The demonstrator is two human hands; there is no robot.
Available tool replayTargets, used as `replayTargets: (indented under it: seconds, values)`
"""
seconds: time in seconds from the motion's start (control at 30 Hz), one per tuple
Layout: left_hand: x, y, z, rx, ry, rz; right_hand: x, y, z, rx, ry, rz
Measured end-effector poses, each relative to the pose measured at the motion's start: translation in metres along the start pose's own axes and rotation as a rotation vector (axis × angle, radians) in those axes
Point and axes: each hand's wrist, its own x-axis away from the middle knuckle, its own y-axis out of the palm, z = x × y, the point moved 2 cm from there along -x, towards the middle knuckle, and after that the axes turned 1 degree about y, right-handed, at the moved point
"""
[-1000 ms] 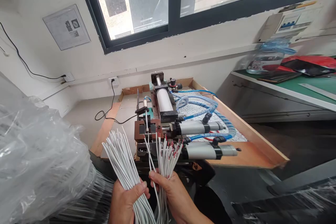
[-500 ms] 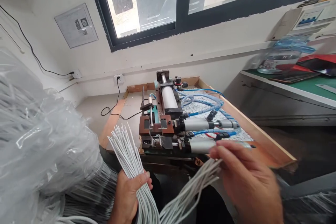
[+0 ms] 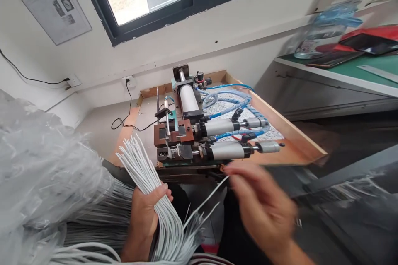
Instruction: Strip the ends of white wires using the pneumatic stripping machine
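My left hand (image 3: 149,205) is closed around a thick bundle of white wires (image 3: 139,165), whose upper ends fan out toward the machine. Below the fist the bundle bends to the right, and its other ends (image 3: 197,223) hang loose and blurred. My right hand (image 3: 261,203), smeared by motion, has thumb and forefinger together on the tip of a single white wire (image 3: 211,192) drawn away from those ends. In front of both hands stands a pneumatic machine (image 3: 183,132) with silver cylinders and brown clamp blocks; neither hand touches it.
The machine sits in a tray with a wooden rim (image 3: 289,130), blue air hoses (image 3: 230,101) behind it. On the left, plastic-wrapped wire bundles (image 3: 52,182) are piled high. A green-topped shelf (image 3: 348,70) at right holds a plastic jug (image 3: 320,35) and a ruler (image 3: 379,74).
My right hand has moved left and slightly down. Most of the wire ends near its fingers have dropped, leaving one wire in the pinch. The view has shifted right and down.
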Motion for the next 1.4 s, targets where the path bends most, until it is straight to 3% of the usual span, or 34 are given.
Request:
replayTargets:
  seconds: [0.07, 0.13, 0.2, 0.37, 0.5, 0.63, 0.77, 0.93, 1.0, 1.17, 1.4]
  values:
    - [-0.003, 0.001, -0.001, 0.042, 0.007, -0.007, 0.023, 0.038, 0.012, -0.172, 0.303, -0.421]
    - [-0.007, 0.000, -0.003, 0.083, 0.012, -0.006, 0.052, 0.075, 0.024, -0.353, 0.502, -0.862]
    - [-0.009, -0.003, -0.006, 0.106, 0.006, -0.001, 0.075, 0.097, 0.034, -0.427, 0.637, -0.961]
    - [-0.001, -0.013, -0.018, 0.117, -0.058, -0.012, 0.088, 0.104, 0.032, -0.501, 0.790, -0.833]
    - [0.006, -0.014, -0.019, 0.114, 0.008, -0.039, 0.068, 0.097, 0.019, -0.466, 0.620, -0.708]
    - [0.005, -0.012, -0.014, 0.067, 0.175, -0.035, 0.049, 0.093, 0.019, -0.208, 0.482, -0.529]
    - [0.002, -0.009, -0.007, -0.031, 0.258, 0.021, 0.038, 0.096, 0.019, -0.115, 0.452, -0.503]
    - [-0.002, -0.005, 0.003, 0.010, 0.209, 0.044, 0.022, 0.093, 0.016, -0.190, 0.418, -0.494]
    - [-0.003, -0.005, 0.006, 0.014, 0.190, 0.070, 0.017, 0.092, 0.019, -0.234, 0.474, -0.489]
    - [-0.005, -0.003, 0.010, -0.005, 0.145, 0.108, 0.011, 0.098, 0.029, -0.487, 0.831, -0.473]
    - [-0.007, 0.004, 0.018, -0.006, 0.154, 0.144, 0.003, 0.105, 0.028, -0.640, 0.921, -0.403]
